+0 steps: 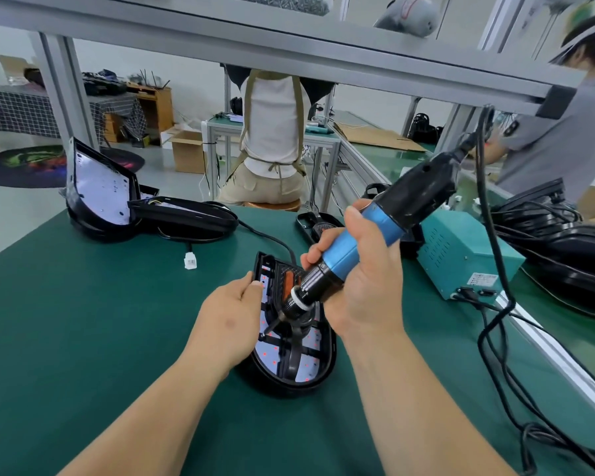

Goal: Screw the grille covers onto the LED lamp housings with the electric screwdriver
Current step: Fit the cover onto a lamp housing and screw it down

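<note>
The lamp housing [327, 359] lies flat on the green table [83, 321], just below the middle of the view, its narrow end pointing to 12 o'clock. The grille cover [294, 353] sits inside it, black ribs over a white board dotted with red. The left hand [231, 317] grasps the housing's rim at 9 o'clock, thumb on the upper edge. The right hand [368, 280] is wrapped round the blue body of the screwdriver [358, 242], which slants down from 2 o'clock — its bit meets the cover near the left rim, just beside the left hand. A teal power box [461, 259] stands at 2 o'clock from the housing, and a black cable [505, 286] drops past it. At 10 o'clock, well apart, 2 open housings [117, 207] rest together, 1 tilted up; a white plug [190, 261] lies between them and the work. A stack of housings [564, 255] fills the 3 o'clock side.
</note>
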`<state>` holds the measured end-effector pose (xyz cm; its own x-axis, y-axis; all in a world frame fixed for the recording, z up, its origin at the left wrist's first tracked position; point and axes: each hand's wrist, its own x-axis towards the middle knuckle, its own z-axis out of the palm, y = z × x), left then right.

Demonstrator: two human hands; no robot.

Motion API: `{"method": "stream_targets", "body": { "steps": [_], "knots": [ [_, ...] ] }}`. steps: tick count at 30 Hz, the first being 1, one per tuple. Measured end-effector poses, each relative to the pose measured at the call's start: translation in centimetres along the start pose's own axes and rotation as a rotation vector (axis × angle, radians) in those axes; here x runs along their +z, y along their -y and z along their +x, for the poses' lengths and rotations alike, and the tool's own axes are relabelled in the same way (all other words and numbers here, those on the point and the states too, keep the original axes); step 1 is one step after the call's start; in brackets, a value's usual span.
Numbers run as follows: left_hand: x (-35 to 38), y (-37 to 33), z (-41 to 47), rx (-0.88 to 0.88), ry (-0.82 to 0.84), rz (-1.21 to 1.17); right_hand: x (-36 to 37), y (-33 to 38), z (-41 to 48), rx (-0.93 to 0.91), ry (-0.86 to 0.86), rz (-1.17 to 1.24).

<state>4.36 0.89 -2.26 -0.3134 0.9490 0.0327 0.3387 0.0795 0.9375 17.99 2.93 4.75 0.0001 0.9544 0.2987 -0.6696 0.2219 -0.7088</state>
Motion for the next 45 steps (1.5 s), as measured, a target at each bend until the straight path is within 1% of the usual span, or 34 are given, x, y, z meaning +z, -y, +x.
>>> {"method": "stream_targets", "body": {
  "steps": [5, 8, 10, 11, 13, 15, 16, 18, 20, 24, 26, 28, 30, 33, 36, 39, 45],
  "knots": [
    [0.2, -0.2, -0.1, -0.001, -0.025, -0.032, -1.4, -0.1, -0.6, -0.013, -0.044, 0.066],
    [0.4, -0.7, -0.5, -0.057, -0.001, -0.142, -2.1, 0.1, -0.6, -0.032, -0.099, 0.093],
    [0.4, -1.3, -1.1, -0.130, 0.042, -0.276, -2.3, 0.2, -0.6, -0.035, -0.125, 0.120],
    [0.6, -1.5, -1.4, -0.178, 0.089, -0.362, -2.4, 0.2, -0.7, -0.037, -0.130, 0.130],
    [1.0, -1.5, -2.0, -0.248, 0.199, -0.603, -2.5, 0.3, -0.8, -0.049, -0.144, 0.140],
    [1.1, -1.4, -2.1, -0.257, 0.291, -0.820, -2.5, 0.3, -0.9, -0.061, -0.159, 0.150],
    [1.0, -1.4, -2.2, -0.234, 0.351, -0.861, -2.5, 0.4, -0.9, -0.063, -0.165, 0.151],
    [0.7, -1.1, -2.3, -0.159, 0.448, -0.789, -2.6, 0.5, -0.9, -0.065, -0.176, 0.148],
    [0.5, -0.8, -2.7, -0.093, 0.470, -0.639, -2.7, 0.6, -0.9, -0.067, -0.179, 0.146],
    [0.2, -1.0, -3.4, 0.121, 0.409, -0.309, -2.9, 1.2, -0.9, -0.077, -0.158, 0.174],
    [0.1, -1.4, -3.4, 0.167, 0.340, -0.166, -3.0, 1.6, -0.9, -0.080, -0.144, 0.202],
    [0.1, -2.1, -3.8, 0.217, 0.293, -0.072, -3.1, 2.0, -1.0, -0.082, -0.134, 0.237],
    [0.2, -2.5, -3.8, 0.257, 0.252, -0.016, -3.1, 2.1, -1.0, -0.090, -0.127, 0.259],
    [0.4, -2.2, -3.7, 0.231, 0.211, -0.004, -2.9, 2.0, -1.2, -0.085, -0.130, 0.267],
    [0.4, -2.0, -3.7, 0.202, 0.219, -0.007, -2.8, 1.9, -1.3, -0.083, -0.132, 0.259],
    [0.4, -2.3, -3.8, 0.213, 0.223, 0.011, -2.6, 2.0, -1.3, -0.098, -0.128, 0.247],
    [0.5, -2.5, -4.0, 0.238, 0.208, 0.078, -2.3, 2.3, -1.4, -0.125, -0.051, 0.248]
  ]
}}
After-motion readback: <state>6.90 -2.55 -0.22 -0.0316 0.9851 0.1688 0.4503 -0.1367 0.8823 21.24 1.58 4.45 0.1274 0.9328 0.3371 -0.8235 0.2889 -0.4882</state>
